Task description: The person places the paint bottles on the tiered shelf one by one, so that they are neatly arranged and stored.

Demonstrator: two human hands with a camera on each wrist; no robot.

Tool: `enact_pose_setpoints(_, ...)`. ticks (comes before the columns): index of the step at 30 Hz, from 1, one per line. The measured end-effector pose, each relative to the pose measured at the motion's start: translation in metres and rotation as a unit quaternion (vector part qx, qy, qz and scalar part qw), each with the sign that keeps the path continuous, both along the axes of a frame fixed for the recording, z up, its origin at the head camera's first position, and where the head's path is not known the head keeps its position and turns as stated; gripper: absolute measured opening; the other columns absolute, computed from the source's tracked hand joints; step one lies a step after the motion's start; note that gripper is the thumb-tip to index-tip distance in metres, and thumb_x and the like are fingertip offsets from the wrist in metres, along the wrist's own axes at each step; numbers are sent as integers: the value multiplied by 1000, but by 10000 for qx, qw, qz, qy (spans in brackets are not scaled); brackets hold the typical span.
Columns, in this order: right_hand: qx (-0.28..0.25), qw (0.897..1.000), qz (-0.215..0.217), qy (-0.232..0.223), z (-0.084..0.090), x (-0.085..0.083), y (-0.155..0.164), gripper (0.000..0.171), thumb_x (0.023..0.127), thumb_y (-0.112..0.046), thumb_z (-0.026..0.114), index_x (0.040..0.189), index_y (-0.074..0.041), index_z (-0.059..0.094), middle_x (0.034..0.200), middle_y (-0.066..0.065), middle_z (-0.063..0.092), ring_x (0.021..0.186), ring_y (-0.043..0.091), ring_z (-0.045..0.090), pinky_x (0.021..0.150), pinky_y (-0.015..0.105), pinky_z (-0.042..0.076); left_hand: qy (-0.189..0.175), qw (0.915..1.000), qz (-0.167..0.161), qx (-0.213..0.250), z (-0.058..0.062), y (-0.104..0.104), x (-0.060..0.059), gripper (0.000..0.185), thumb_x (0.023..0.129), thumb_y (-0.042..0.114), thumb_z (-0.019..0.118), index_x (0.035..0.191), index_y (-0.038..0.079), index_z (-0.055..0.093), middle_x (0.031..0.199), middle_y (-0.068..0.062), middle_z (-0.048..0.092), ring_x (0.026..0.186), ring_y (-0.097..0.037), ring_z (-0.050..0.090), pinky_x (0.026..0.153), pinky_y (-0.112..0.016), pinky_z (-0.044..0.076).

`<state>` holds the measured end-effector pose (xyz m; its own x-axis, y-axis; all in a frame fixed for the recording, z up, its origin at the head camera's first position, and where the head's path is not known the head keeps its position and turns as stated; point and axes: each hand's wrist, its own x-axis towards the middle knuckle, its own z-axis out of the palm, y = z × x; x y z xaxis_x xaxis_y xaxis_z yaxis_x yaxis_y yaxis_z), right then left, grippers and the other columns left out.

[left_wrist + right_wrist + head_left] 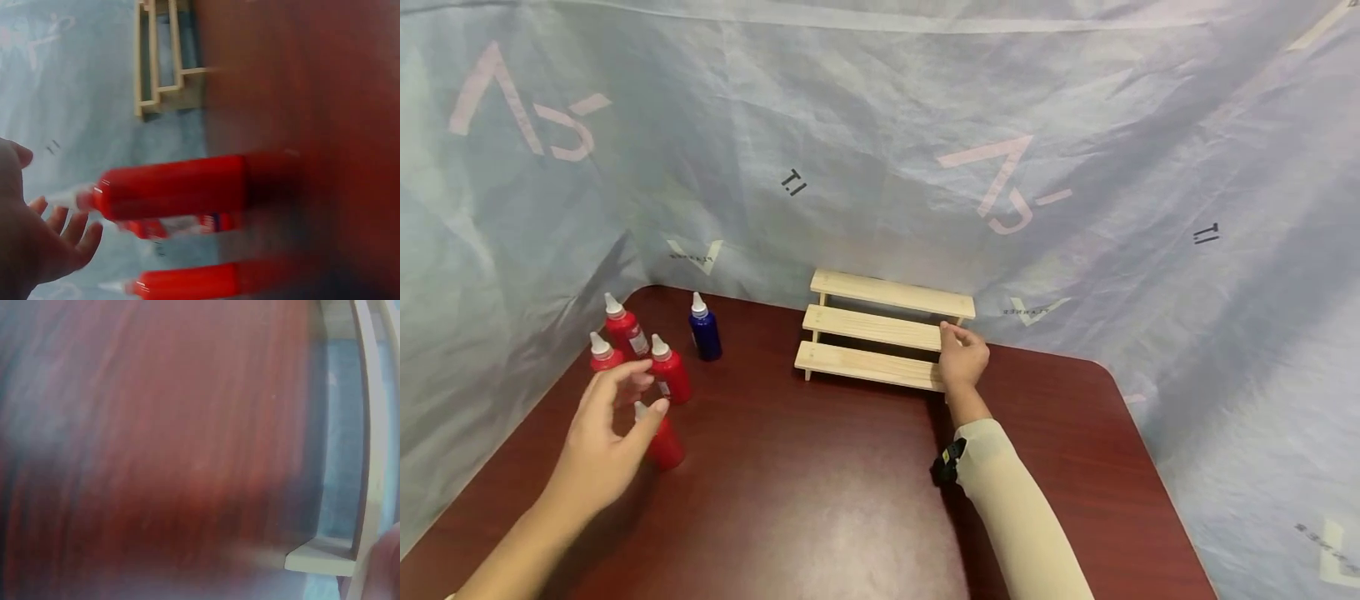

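Left hand (606,437) spreads wide just short of the nearest red bottle (662,437), partly hiding it among the bottles left of the wooden step shelf (880,332). Right hand (962,358) grips the shelf's right end, fingers hidden; wrist views blurred.

The table (820,500) has a reddish-brown wood-grain top with a smooth, faintly glossy sheen. The stepped rack (880,329) is pale bare wood, matt, with visible grain. The red bottles (662,375) and the blue bottle (705,331) look like smooth, shiny plastic with white plastic nozzles. The backdrop (880,125) is thin, creased, matt sheeting, cloth-like. The sleeve (1015,508) is smooth beige fabric.
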<state>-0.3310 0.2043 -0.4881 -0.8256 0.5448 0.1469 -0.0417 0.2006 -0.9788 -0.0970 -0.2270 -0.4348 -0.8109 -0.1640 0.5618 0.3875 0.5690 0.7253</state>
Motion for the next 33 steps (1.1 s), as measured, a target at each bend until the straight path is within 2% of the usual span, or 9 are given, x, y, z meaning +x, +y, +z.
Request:
enact_pose_setpoints(5,-385,9989,154,-205,3,-4,-1,19,95,-22,78,102,-5,83,118,15,79,127,26,67,107,38,54,-855,9940,-630,269,-16,-19,6,46,98,-4,66,141,-2,52,119,21,60,109,10,58,94,1,41)
enact_pose_setpoints(9,-882,9944,318,-498,6,-7,-6,15,94,-17,76,99,-4,81,122,15,77,127,27,67,95,36,58,-2046,9734,-933,-427,-19,-38,8,51,101,14,71,146,7,49,124,8,66,106,14,55,87,-3,45)
enact_pose_setpoints(11,-1081,9924,261,-535,9,-8,-7,14,93,-15,76,98,-3,80,124,17,76,125,30,68,92,37,59,-2624,9563,-1051,-748,-20,-43,6,58,100,24,73,150,10,46,131,-5,67,115,3,58,95,-20,56)
enact_pose_setpoints(14,-1253,9916,2,-313,11,-8,-7,15,91,-12,75,98,0,81,130,17,73,127,30,67,92,37,59,-3067,9389,-1196,-1009,-21,-43,2,69,98,32,76,154,11,42,140,-18,65,122,-9,58,99,-54,60)
enact_pose_setpoints(16,-1296,9912,-242,-72,11,-10,-6,15,90,-9,75,97,2,82,133,16,72,128,29,66,94,34,59,-3051,9380,-1264,-1053,-23,-41,-1,73,96,31,79,154,9,41,141,-20,65,123,-3,57,98,-56,59)
enact_pose_setpoints(21,-949,9934,-571,313,6,-16,-3,15,88,-7,72,89,3,82,116,17,77,113,23,70,88,28,57,-2756,9463,-1369,-990,-29,-39,-4,74,93,24,82,152,7,40,135,-18,68,109,28,42,84,-14,51)
enact_pose_setpoints(25,-313,9985,-390,233,7,-14,1,23,94,-13,65,95,1,84,117,16,77,122,25,67,104,34,54,-2409,9555,-1548,-713,-34,-37,-6,64,92,13,81,145,6,46,128,8,71,108,24,52,84,-6,50)
enact_pose_setpoints(28,-127,9997,-164,133,6,-9,3,28,98,-16,60,101,0,84,130,16,74,139,27,59,119,41,46,-2345,9576,-1560,-603,-35,-34,-5,51,92,10,81,134,5,54,120,12,71,103,16,61,84,-3,51)
enact_pose_setpoints(33,-78,9999,38,88,-1,-4,6,29,101,-17,60,103,0,83,137,17,70,141,27,56,121,42,43,-2854,9455,-1479,-512,-31,-24,-7,49,95,21,80,135,1,58,129,-19,73,98,10,67,81,-9,56)
